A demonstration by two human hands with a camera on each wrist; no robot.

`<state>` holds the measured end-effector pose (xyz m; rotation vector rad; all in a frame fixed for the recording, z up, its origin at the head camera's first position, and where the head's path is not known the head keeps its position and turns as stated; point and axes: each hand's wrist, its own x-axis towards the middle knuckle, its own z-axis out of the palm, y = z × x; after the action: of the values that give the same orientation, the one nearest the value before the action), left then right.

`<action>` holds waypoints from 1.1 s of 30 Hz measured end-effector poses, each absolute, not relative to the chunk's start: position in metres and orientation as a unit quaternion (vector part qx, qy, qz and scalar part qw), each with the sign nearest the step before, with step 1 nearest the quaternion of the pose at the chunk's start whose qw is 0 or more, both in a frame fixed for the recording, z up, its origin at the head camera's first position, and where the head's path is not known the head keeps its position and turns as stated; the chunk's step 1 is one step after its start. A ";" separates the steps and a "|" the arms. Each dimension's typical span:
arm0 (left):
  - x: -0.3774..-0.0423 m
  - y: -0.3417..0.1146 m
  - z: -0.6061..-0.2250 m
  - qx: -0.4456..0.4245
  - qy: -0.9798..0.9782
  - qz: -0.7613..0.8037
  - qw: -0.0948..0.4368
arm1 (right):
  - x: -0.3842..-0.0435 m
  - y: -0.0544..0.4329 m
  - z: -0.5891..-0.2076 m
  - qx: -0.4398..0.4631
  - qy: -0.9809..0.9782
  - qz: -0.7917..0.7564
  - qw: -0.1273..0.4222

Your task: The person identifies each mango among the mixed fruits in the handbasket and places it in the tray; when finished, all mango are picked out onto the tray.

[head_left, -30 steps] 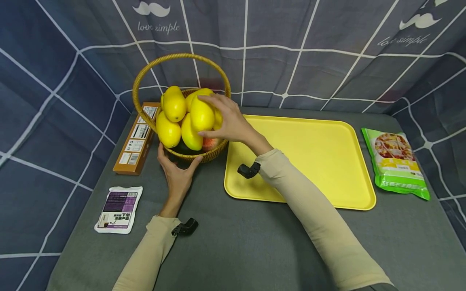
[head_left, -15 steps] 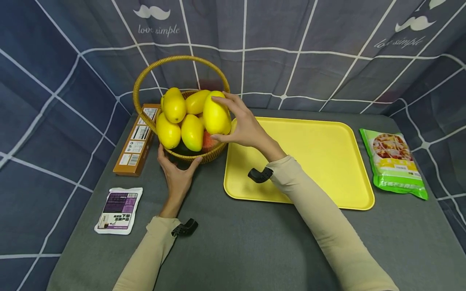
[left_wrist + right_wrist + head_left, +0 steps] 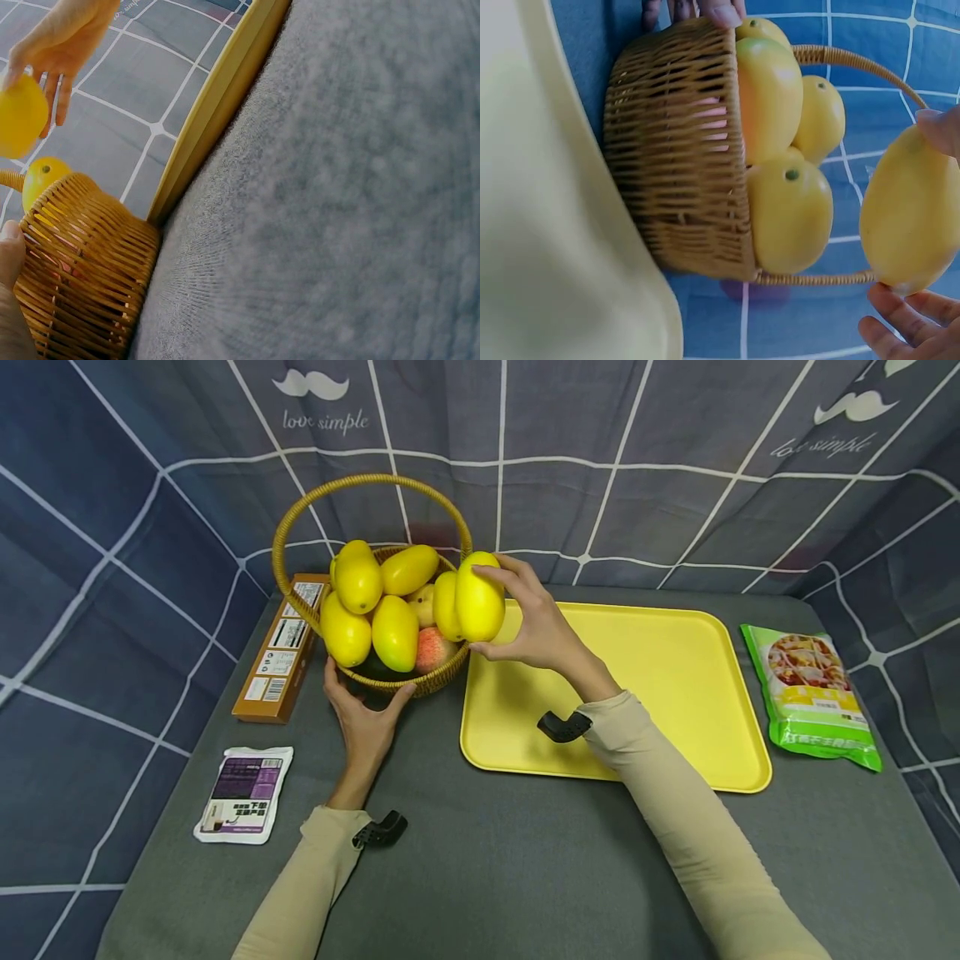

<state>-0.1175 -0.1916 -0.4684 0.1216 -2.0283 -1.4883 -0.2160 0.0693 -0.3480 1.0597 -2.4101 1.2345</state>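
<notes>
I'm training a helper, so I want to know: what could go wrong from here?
The held yellow fruit could slip, since the right hand pinches it near its ends. The yellow fruits heaped high in the basket might roll out if it tips; the left hand holds just its near side.

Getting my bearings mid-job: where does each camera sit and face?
Head: head-worn, facing forward and down at basket and yellow tray; left hand, right hand and sleeves show.
Left wrist: on that wrist, facing basket and tabletop; parts of both hands show.
Right wrist: on that wrist, facing basket and held fruit; parts of both hands show.
Both wrist views share basket, fruit.
</notes>
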 end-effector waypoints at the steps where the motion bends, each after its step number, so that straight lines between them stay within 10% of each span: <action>1: -0.117 -0.191 -0.468 0.048 -0.768 -0.562 0.306 | -0.216 0.072 -0.349 0.360 -0.823 0.423 0.118; 33: -0.117 -0.191 -0.467 0.055 -0.766 -0.563 0.305 | -0.254 0.107 -0.421 0.275 -0.901 0.332 -0.047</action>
<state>-0.1168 -0.1912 -0.4671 0.1448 -2.0285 -1.4913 -0.2539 0.1074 -0.4207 0.8897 -2.9192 1.0764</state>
